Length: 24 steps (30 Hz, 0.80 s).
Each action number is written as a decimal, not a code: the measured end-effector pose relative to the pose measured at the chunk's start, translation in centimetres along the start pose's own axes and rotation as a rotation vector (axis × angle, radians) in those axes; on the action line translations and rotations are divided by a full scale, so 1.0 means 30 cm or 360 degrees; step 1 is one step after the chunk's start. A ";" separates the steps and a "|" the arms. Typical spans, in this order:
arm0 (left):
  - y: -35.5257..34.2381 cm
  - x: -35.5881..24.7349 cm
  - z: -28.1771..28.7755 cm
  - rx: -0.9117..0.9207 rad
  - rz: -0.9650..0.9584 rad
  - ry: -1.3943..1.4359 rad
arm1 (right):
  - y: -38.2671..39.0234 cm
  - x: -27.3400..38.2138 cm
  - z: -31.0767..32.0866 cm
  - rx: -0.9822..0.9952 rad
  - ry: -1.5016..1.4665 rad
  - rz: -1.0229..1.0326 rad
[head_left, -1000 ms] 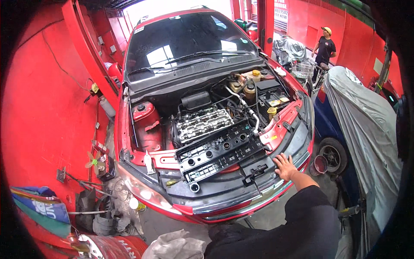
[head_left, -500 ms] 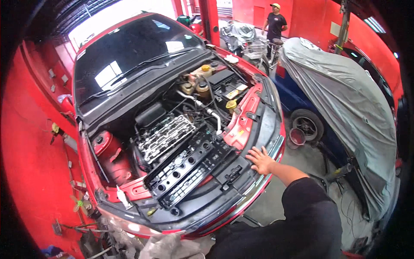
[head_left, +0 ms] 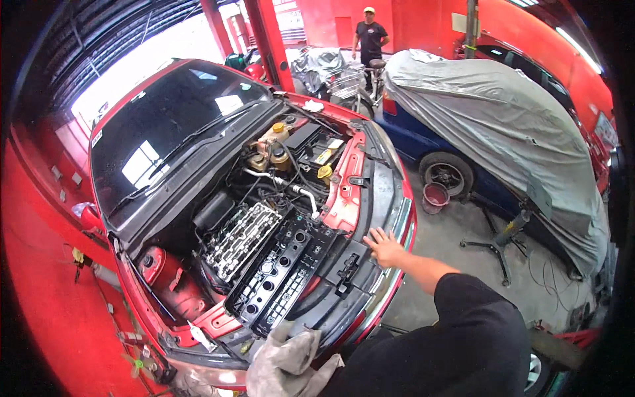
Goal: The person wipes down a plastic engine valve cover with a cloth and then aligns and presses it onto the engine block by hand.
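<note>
My right hand (head_left: 387,251), fingers spread, rests on the black front panel (head_left: 327,298) of a red car. Left of it lies a long black valve cover (head_left: 281,281), underside up, beside the exposed cylinder head (head_left: 241,238) in the open engine bay. A crumpled grey cloth (head_left: 284,364) is at the bottom centre, near the front bumper. My left hand is not visible. A white tube (head_left: 202,337) lies on the front left corner, and the battery (head_left: 311,145) sits at the back right of the bay.
A blue car (head_left: 403,139) under a grey cover (head_left: 503,119) stands at right, with a red bucket (head_left: 434,204) and metal stand (head_left: 503,251) near its wheel. A person in a yellow cap (head_left: 369,43) stands behind, near a bicycle (head_left: 357,102). Red posts (head_left: 271,53) and walls surround the car.
The view has swung right, so the car appears shifted left. The grey cloth has come further up into view. My right hand stays on the front panel, fingers spread.
</note>
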<state>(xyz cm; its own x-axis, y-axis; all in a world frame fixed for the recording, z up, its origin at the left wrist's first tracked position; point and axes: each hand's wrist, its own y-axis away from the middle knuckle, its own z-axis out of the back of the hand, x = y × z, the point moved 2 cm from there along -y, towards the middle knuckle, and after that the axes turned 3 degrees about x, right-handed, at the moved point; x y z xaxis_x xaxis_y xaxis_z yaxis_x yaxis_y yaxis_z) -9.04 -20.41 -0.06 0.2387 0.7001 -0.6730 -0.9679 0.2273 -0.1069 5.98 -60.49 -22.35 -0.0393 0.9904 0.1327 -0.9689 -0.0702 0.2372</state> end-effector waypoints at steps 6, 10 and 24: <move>0.078 0.011 0.056 -0.0049 -0.0172 -0.0024 | 0.435 0.601 0.114 -0.0500 -0.1450 0.0328; 0.124 0.017 0.061 -0.0015 -0.0315 0.0022 | 0.636 0.918 0.333 -0.0037 -0.1763 0.1009; 0.183 0.302 0.170 -0.0692 -0.0274 -0.0342 | 0.585 1.081 0.304 0.0638 -0.1116 0.0816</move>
<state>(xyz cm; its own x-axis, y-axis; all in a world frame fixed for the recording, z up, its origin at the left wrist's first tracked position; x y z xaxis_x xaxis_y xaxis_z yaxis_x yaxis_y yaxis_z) -11.79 -9.37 -3.00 0.3640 0.8109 -0.4581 -0.8454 0.0812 -0.5280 -10.07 -30.70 -5.10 -0.1542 0.5403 0.8272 -0.7137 -0.6399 0.2849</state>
